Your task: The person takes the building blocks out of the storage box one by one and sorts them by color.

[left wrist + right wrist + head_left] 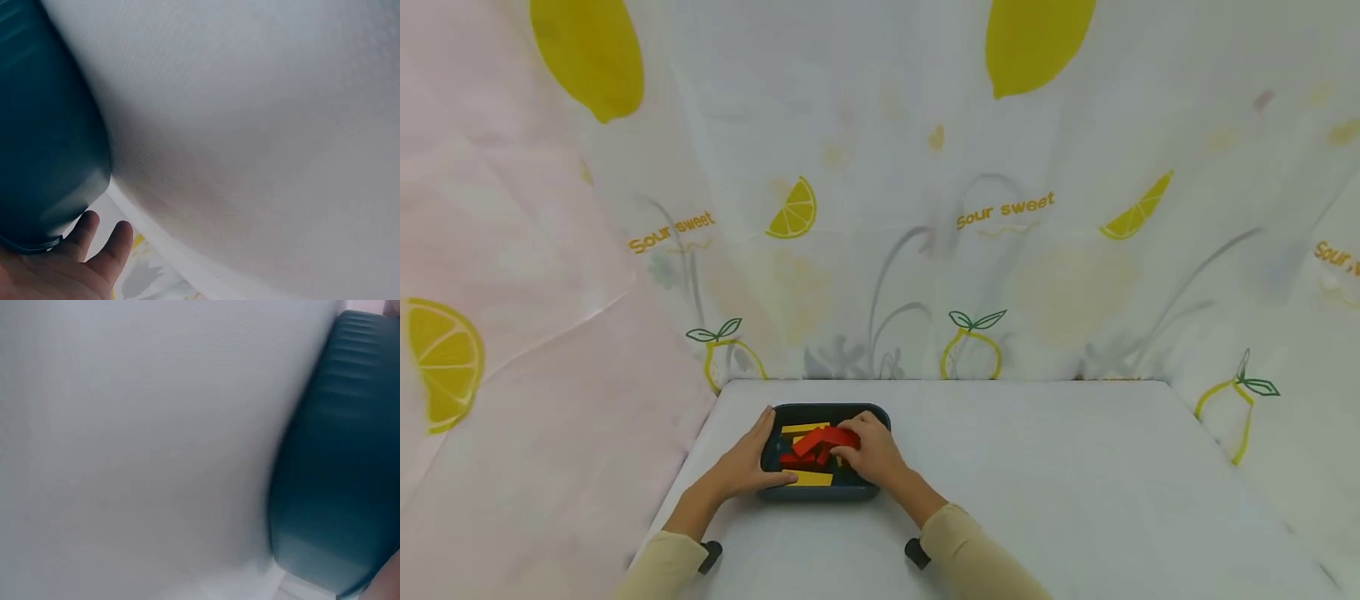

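Pinching a red block point(839, 436), right hand point(876, 454) dips in at three o'clock of the bin point(822, 495); left hand point(748, 461) (spread wide) touches nine.

Dark teal bin point(820, 493), upright, open-topped, rounded corners, ribbed outer wall. Inside: red blocks point(807, 442) heaped askew mid-bin, some tilted; yellow blocks point(812, 479) among them, one along far side, one along near wall. Left hand point(745, 464) rests against bin's left end. Right hand point(877, 450) grips red block at heap's right.
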Action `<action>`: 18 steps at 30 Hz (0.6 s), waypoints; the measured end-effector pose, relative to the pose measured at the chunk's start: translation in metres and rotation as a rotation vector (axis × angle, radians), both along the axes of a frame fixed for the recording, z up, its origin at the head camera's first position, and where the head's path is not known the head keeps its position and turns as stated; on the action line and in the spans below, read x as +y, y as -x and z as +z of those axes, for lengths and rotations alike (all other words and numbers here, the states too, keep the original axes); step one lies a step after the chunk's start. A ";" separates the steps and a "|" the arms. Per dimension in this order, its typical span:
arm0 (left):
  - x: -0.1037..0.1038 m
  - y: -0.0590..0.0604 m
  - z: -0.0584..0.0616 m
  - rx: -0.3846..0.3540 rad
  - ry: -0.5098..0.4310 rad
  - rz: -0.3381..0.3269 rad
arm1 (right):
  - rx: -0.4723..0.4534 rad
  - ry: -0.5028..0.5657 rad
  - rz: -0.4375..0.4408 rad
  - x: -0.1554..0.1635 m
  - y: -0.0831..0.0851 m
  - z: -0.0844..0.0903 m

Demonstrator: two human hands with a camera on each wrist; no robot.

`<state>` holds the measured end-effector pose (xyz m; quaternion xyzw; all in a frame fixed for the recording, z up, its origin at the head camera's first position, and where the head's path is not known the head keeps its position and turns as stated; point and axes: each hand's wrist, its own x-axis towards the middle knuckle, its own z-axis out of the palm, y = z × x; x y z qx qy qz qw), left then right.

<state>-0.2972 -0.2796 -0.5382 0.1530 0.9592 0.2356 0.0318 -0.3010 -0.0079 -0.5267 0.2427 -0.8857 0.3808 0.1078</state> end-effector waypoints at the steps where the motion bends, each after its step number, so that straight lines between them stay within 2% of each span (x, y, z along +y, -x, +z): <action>1: 0.000 0.000 0.000 0.004 -0.005 0.000 | -0.009 0.021 0.001 0.002 0.000 0.001; 7: 0.005 0.000 0.002 -0.011 -0.001 0.008 | -0.053 0.080 -0.006 0.020 0.014 0.015; 13: 0.002 0.002 0.006 0.001 0.056 0.007 | -0.041 0.034 -0.036 0.039 0.029 0.027; 18: 0.000 -0.001 0.007 -0.020 0.091 0.020 | -0.013 0.002 -0.037 0.056 0.036 0.026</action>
